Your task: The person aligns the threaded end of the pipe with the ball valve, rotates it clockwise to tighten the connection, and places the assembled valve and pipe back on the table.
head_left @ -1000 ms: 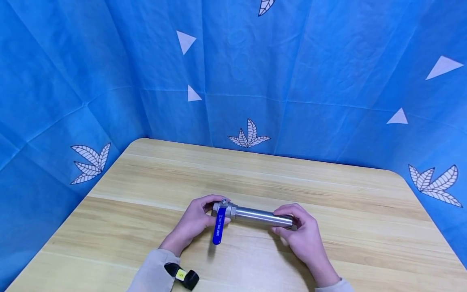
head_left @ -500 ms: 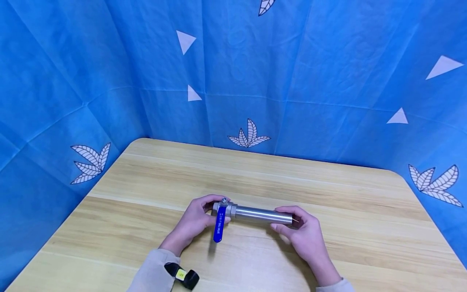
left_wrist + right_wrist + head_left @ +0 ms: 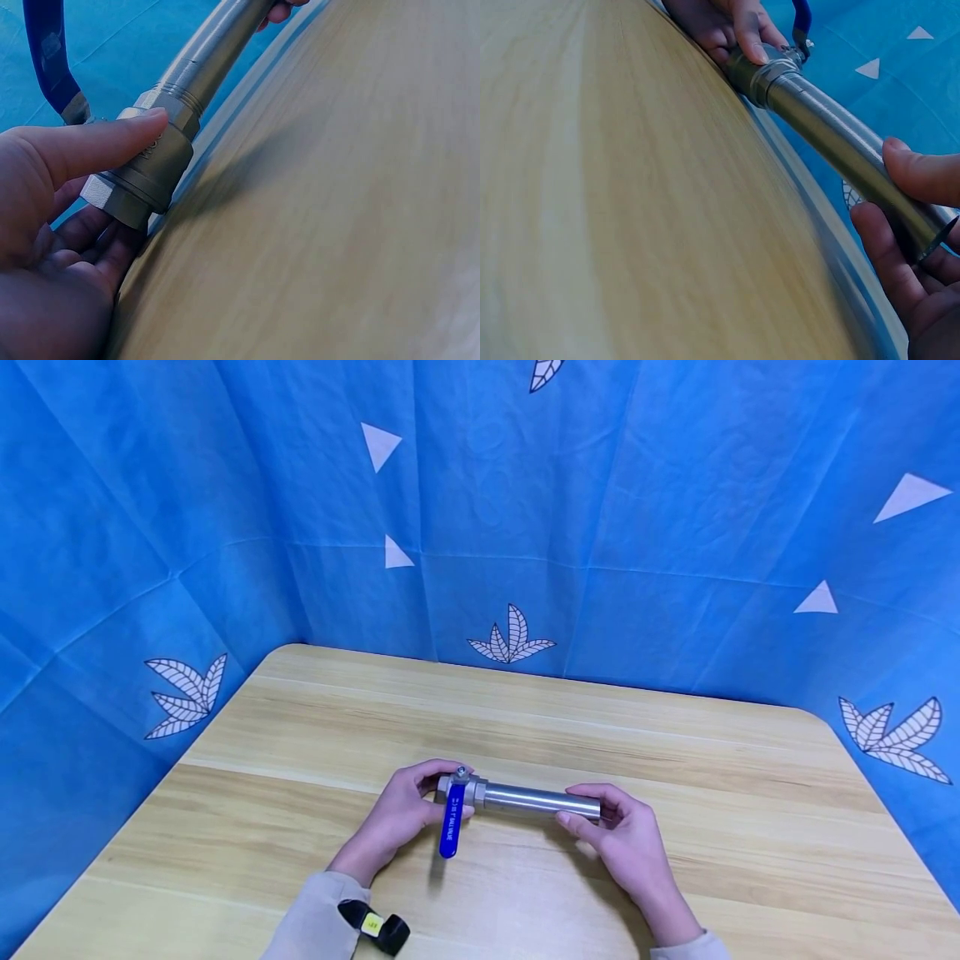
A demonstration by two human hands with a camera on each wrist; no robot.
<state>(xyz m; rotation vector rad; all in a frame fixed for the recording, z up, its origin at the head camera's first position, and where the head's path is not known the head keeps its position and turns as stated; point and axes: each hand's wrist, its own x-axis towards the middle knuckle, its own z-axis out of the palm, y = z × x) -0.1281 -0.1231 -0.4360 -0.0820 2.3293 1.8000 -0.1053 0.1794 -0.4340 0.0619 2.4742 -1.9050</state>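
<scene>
A metal ball valve (image 3: pixel 161 169) with a blue lever handle (image 3: pixel 452 822) is joined end to end with a shiny steel pipe (image 3: pixel 525 798). My left hand (image 3: pixel 401 814) grips the valve body, thumb on the near side and fingers behind and under it. Around the pipe's free right end, my right hand (image 3: pixel 626 835) curls its thumb and fingers. In the right wrist view the open pipe end shows between those fingers. Some thread shows at the joint in the left wrist view. Valve and pipe are held level over the table, the lever pointing toward me.
The wooden table (image 3: pixel 360 718) lies under both hands, its rounded back corners against a blue curtain (image 3: pixel 487 510) printed with leaves and white triangles. A black strap (image 3: pixel 375 927) with a yellow label is on the left sleeve.
My right hand has shifted its grip slightly on the pipe's free end, its thumb moving a little up along the near side. My left hand and the valve stay in place.
</scene>
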